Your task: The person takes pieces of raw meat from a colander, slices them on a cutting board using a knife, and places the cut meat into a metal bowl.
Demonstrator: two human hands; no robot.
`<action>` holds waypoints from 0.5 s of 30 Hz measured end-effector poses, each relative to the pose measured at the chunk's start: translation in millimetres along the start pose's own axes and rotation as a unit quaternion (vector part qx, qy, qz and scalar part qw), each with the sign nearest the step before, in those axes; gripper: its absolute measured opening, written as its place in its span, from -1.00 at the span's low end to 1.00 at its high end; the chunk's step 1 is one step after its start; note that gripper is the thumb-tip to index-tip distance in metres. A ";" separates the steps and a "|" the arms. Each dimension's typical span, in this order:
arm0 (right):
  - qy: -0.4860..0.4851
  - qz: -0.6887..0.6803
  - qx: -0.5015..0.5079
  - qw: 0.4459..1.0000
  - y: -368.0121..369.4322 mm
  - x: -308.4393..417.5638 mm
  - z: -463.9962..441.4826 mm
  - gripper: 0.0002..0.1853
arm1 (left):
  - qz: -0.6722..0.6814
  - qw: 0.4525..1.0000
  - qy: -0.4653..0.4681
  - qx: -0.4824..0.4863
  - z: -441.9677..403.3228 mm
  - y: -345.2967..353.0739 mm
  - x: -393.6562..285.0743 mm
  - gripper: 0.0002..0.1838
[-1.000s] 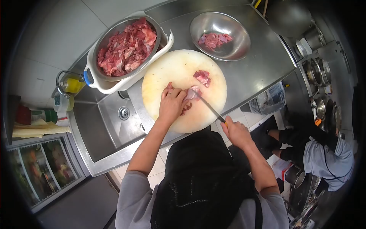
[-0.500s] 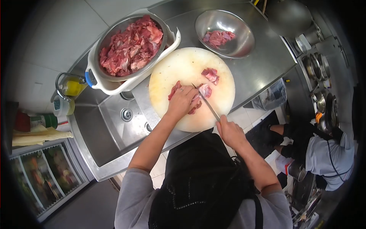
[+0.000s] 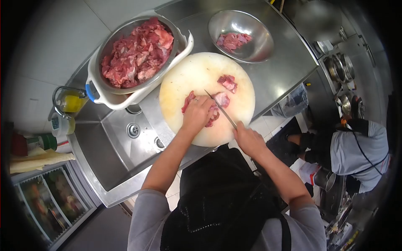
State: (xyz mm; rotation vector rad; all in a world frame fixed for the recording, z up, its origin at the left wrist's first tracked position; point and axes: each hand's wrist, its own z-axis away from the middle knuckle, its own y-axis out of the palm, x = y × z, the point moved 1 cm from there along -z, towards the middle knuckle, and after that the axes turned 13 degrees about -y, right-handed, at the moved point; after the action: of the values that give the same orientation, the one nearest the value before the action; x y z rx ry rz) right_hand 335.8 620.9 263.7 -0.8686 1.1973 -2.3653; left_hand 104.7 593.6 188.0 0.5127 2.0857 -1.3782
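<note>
Two steel bowls [image 3: 261,47] held raw meat [image 3: 140,54], one heaped, one sparse. Palm down, the left hand [image 3: 198,111] lay over meat strips [image 3: 213,120] on the board [image 3: 178,81], its grip unclear; the right hand [image 3: 249,139] clutched a knife [image 3: 226,115].

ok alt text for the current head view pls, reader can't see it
A person's right hand holds a knife at raw meat on a round cutting board, where the left hand rests on the meat. Beyond the board are a metal bowl heaped with meat, at left, and a second bowl holding less, at right.
</note>
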 end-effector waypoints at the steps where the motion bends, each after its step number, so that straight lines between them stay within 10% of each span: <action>1: -0.026 -0.002 -0.033 0.999 2.4 -0.7 -3.0 -0.67 | 0.003 1.000 -0.001 0.003 2.3 0.6 -0.7 -0.80; 8: 0.017 0.010 0.015 1.000 3.5 -31.5 78.4 -0.66 | -0.069 0.997 -0.016 -0.030 4.7 -7.2 5.7 -0.72; 10: 0.001 0.013 0.010 1.000 6.8 -36.9 82.1 -0.66 | -0.045 0.987 -0.157 -0.006 9.6 -15.6 12.4 -0.69; 15: -0.071 0.063 -0.042 0.995 -2.6 -57.9 39.4 -0.66 | -0.118 0.990 -0.073 -0.023 22.8 -52.2 -4.8 -0.47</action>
State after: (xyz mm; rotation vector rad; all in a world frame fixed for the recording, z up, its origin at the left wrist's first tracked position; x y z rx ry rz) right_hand 405.2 630.7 262.7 -0.9419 1.2627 -2.1307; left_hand 82.8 552.2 220.7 0.1436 2.1031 -1.4462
